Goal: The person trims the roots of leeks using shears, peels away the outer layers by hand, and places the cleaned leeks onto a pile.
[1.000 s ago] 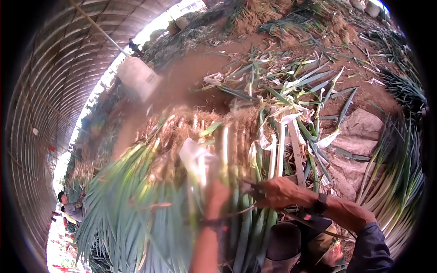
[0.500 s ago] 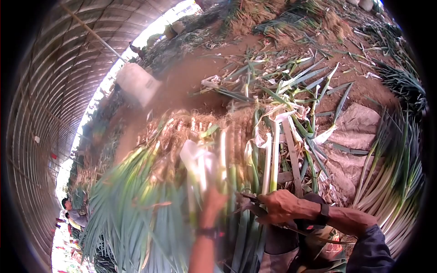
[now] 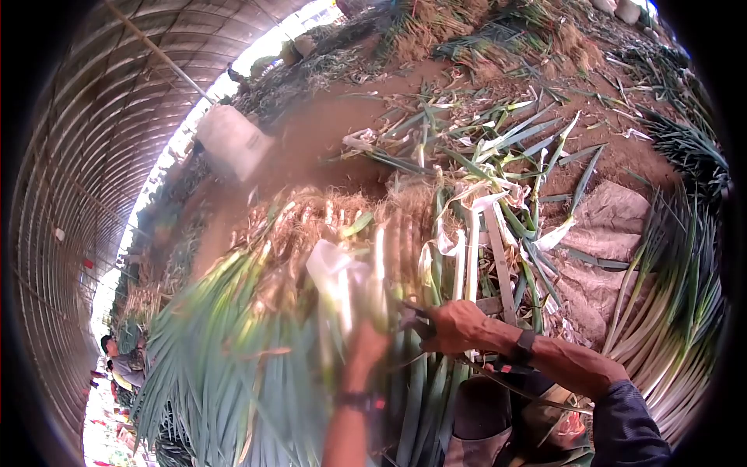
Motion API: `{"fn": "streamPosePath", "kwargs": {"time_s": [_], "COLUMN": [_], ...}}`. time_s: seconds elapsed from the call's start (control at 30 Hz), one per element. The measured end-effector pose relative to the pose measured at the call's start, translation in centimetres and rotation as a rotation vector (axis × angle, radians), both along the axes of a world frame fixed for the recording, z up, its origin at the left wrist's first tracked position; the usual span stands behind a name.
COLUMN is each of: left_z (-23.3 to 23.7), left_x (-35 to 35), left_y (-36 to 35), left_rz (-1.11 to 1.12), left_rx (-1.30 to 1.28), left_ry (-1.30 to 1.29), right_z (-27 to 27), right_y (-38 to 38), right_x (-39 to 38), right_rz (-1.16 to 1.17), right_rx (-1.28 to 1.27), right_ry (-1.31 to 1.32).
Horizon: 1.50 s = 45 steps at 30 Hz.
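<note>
Beneath the arched roof (image 3: pixel 70 179), bare soil (image 3: pixel 331 136) gave open room beyond the rooted edge of the leeks (image 3: pixel 233 354). They lay in a dense row before the person, with little free space around both hands. The right hand (image 3: pixel 461 327) had its grip closed on a dark tool (image 3: pixel 422 327). The left hand (image 3: pixel 367 342) was over the leeks, too blurred for me to tell its grip.

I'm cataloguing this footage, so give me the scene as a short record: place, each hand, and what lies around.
Place: under an arched roof
Left hand: at the green onions, blurred; grip unclear
Right hand: holding a dark tool
Right of hands: another pile, pale stems and green leaves
Beyond the onions: pale bag
</note>
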<state>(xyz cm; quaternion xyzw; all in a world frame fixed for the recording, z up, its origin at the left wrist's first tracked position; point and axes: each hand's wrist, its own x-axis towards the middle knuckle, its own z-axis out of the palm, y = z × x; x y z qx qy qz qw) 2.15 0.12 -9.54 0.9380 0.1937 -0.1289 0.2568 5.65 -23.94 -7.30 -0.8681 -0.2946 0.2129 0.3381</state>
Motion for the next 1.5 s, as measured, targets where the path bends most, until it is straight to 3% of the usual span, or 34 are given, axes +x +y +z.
{"fn": "streamPosePath", "kwargs": {"time_s": [0.27, 0.37, 0.5, 0.97, 1.27, 1.37, 1.4, 1.5], "left_z": [-3.4, -0.6, -0.6, -2.6, -5.6, -4.3, -3.7, -1.1], "left_x": [0.2, 0.6, 0.7, 0.5, 0.3, 0.4, 0.2, -0.5], "left_y": [1.8, 0.1, 0.2, 0.5, 2.0, 1.4, 1.3, 0.9], "left_rz": [-0.029, -0.007, -0.018, -0.004, -0.061, -0.026, -0.043, -0.049], "left_rx": [0.005, 0.051, 0.049, 0.064, 0.133, 0.106, 0.083, 0.017], "left_ry": [-0.050, 0.107, 0.132, 0.005, -0.098, -0.048, -0.068, -0.115], "right_z": [-0.9, 0.5, 1.7, -5.1, -1.7, -2.2, -2.5, 0.6], "right_y": [1.7, -0.1, -1.9, 4.3, 5.2, 4.0, 3.2, 0.2], "right_x": [1.9, 0.2, -1.8, 5.2, 7.6, 5.8, 5.2, 1.0], "right_rz": [-0.027, 0.033, 0.069, 0.019, 0.043, -0.180, -0.022, -0.005], "right_rx": [0.010, 0.053, 0.067, -0.047, -0.137, 0.019, 0.016, 0.070], "right_ry": [0.032, 0.083, 0.065, -0.214, -0.116, 0.125, -0.019, 0.009]}}
